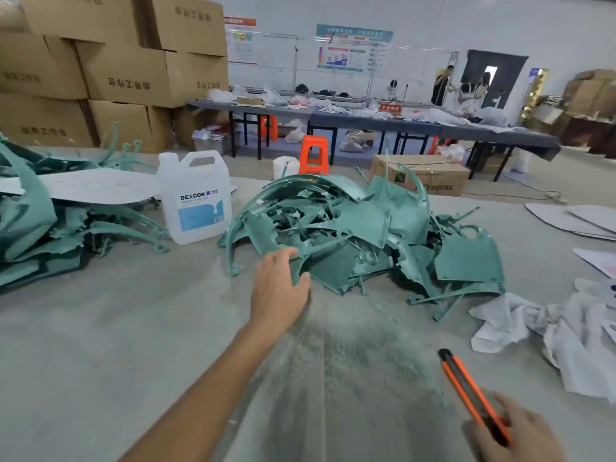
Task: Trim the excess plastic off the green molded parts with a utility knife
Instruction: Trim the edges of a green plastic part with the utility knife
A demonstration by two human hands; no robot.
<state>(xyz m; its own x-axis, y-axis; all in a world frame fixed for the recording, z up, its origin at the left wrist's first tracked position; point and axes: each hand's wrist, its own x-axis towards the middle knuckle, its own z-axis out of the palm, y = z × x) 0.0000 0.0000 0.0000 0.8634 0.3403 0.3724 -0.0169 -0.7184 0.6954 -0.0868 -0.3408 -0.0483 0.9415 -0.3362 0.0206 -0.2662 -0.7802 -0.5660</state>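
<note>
Green parts [366, 228] dumped in a heap mid-desk [100, 345], left grip [280, 288] clamped on one's near edge. Right grip [520, 435] wrapped round orange utility knife [473, 395], bottom right. Shavings [350, 348] in between, white jug [195, 198] just left of heap, crumpled cloth [550, 335] right.

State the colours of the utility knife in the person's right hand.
The knife is orange and black; the head view shows it.

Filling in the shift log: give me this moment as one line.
left hand: grips part at pile edge | right hand: holds knife, clear of part | shavings on table
</note>
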